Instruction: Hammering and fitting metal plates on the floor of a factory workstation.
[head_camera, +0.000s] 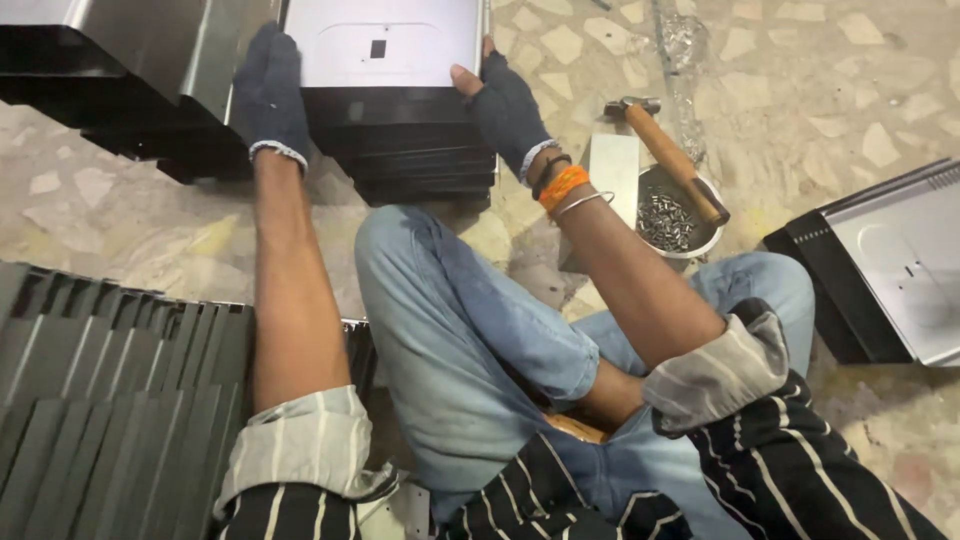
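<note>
Right, both hands are out at full reach at the top centre of the frame, one on each side of the top metal panel (385, 45); the panel lies flat on a stack of dark panels (410, 150) straight ahead of the person, past the raised knee in blue jeans (440, 300). Left hand (270, 95) (dark fabric glove, fingers covered) is wrapped over the panel's left edge, fingers curled down and closed on it; right hand (505, 105) in a fingerless glove clamps the right edge, bare thumb lying on the top face, the other fingers hidden below the rim, so how far they curl I cannot tell. The panel sits square between the two hands, its side edges running away from the body towards the top of the frame; neither hand is nearer, both arms are nearly straight, wrists level. An orange wristband (562, 186) shows on the right wrist. Just right of that forearm, centre right, a wooden-handled hammer (668, 150) rests across a round metal bowl of small fasteners (672, 222); more grey panels (110, 390) are fanned at lower left; another panel (900, 270) lies at the right edge.
</note>
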